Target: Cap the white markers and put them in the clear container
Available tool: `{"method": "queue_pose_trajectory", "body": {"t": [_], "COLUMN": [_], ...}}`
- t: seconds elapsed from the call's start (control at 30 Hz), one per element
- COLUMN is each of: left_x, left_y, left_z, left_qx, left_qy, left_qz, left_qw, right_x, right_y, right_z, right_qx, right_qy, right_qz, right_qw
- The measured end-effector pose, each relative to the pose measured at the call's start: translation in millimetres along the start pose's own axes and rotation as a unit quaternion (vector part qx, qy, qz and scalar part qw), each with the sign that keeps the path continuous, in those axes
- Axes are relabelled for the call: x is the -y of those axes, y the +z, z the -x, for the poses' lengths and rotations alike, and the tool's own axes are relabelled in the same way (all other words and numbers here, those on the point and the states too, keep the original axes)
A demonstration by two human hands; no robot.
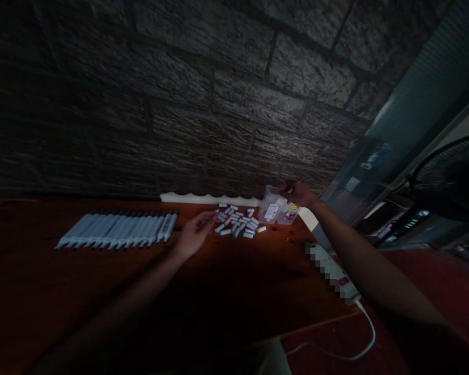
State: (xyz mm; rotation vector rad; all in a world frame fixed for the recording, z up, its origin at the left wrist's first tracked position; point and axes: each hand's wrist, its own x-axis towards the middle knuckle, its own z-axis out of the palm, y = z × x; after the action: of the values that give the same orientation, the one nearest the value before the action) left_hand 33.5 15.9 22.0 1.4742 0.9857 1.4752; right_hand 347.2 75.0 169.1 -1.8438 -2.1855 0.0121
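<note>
A loose pile of short white marker caps point(236, 221) with differently coloured ends lies on the wooden table. At the pile's left edge is my left hand point(197, 232), its fingers curled and thumb and fingertips close together; whether a cap is between them is too dark to tell. My right hand point(299, 194) is over a clear plastic container point(271, 205) with a white label, its fingers bent together near the rim. What they hold, if anything, is hidden. Left of the pile, several white markers point(119, 229) with dark ends lie side by side in a row.
Beside the labelled container is another clear plastic piece point(287, 213) with a coloured sticker. A phone point(334, 273) with a white cable point(369, 344) lies at the table's right edge. A brick wall point(219, 114) rises behind; a black fan point(453, 177) stands at right.
</note>
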Motion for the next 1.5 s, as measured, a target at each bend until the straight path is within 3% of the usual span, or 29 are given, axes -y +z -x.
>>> {"method": "queue_pose_trajectory", "body": {"t": [0.23, 0.4, 0.53, 1.0, 1.23, 1.37, 1.5], "left_x": [3.3, 3.1, 2.8, 2.9, 5.9, 9.4, 7.7], "left_y": [-0.8, -1.8, -2.8, -1.3, -0.8, -1.0, -1.5], "left_z": [-2.2, -2.5, -1.9, -0.8, -1.3, -1.9, -0.7], "left_qx": [0.007, 0.007, 0.012, 0.020, 0.027, 0.033, 0.042], "left_qy": [-0.008, -0.011, -0.006, -0.001, 0.004, 0.005, 0.012], "left_qz": [-0.002, -0.022, -0.031, -0.037, -0.053, -0.063, -0.070], "left_qw": [1.000, 1.000, 0.999, 0.999, 0.998, 0.997, 0.997], "right_x": [-2.2, -18.0, -27.3, -16.3, -12.8, -13.3, -13.7], "right_y": [-9.0, -14.5, -15.0, -17.4, -20.2, -20.0, -13.8], "right_z": [-5.2, -12.0, -15.3, -20.9, -23.4, -24.4, -29.8], "right_qx": [0.068, 0.162, 0.184, 0.236, 0.265, 0.232, 0.116], "right_qy": [-0.016, -0.010, 0.000, 0.002, 0.009, -0.031, -0.048], "right_qz": [-0.031, -0.175, -0.266, -0.143, -0.172, -0.153, -0.028], "right_qw": [0.997, 0.971, 0.946, 0.961, 0.949, 0.960, 0.992]}}
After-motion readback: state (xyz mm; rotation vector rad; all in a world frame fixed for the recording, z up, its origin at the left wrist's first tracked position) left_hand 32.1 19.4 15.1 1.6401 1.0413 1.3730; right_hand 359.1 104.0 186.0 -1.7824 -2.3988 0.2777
